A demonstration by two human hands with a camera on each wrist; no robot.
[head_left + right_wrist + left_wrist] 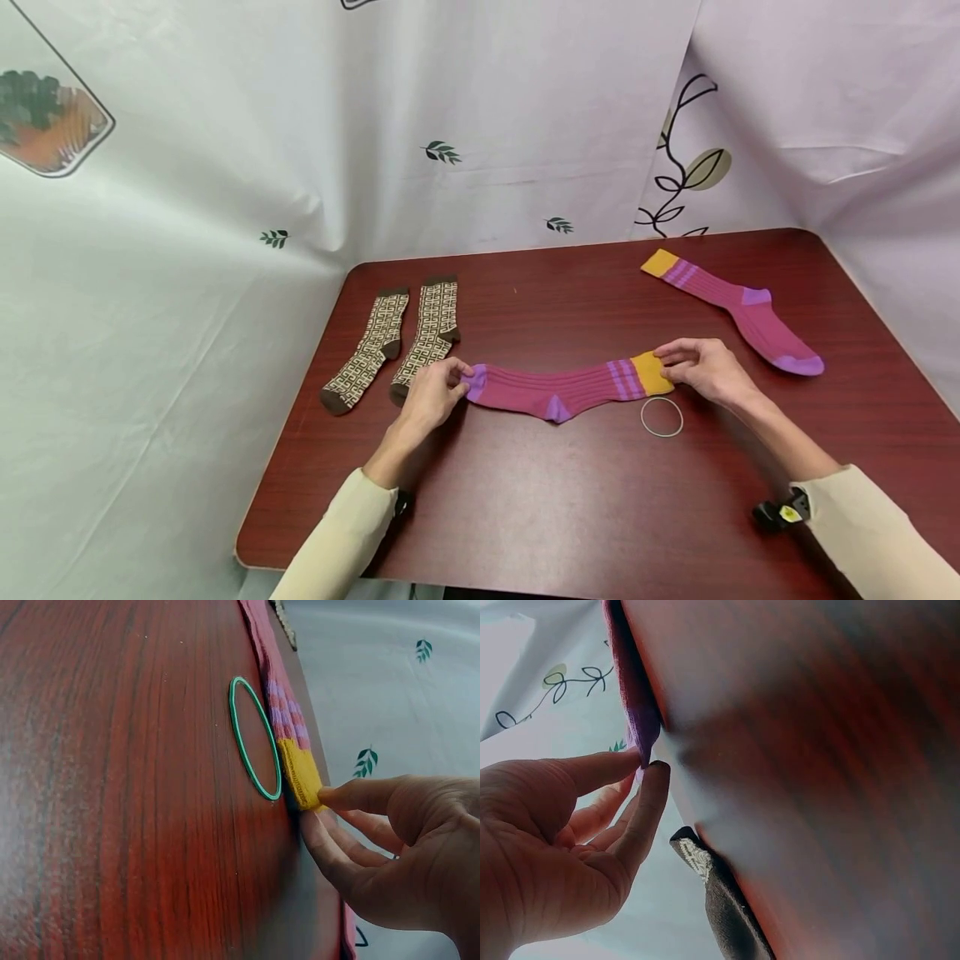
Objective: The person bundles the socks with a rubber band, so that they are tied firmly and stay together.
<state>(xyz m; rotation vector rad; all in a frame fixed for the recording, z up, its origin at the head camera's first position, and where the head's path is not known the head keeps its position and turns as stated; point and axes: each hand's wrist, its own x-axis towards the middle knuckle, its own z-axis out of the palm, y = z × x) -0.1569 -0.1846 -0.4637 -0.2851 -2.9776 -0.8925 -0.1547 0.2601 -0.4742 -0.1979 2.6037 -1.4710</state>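
- Across the middle of the red-brown table point(585, 508), between both hands: magenta sock point(525, 392), stretched out lengthwise.
- Long axis running left to right, roughly parallel to the table's near edge; purple toe point(477, 385) to the left, yellow cuff point(650, 373) to the right, purple heel point(557, 410) jutting toward the near edge.
- At the toe tip: left hand point(435, 393), pinching the fabric between thumb and fingers.
- At the cuff's outer end: right hand point(708, 371), pinching the rim, thumb above and fingers beneath.
- Just beside the cuff, on the near side: thin green ring point(239, 742), lying on the table.
- Farther right, set diagonally, cuff toward the far edge: second magenta sock point(735, 308).
- To the left, toes toward the near side: outer patterned sock point(367, 350) and inner patterned sock point(435, 321), the latter's toe partly covered by the left hand.
- Toe tip partly hidden behind fingertips; underside out of sight.
- In both wrist views: magenta sock foreshortened and cut off at the top edge.
- In the left wrist view, a dark-toed sock cut off at the bottom; cannot tell which.
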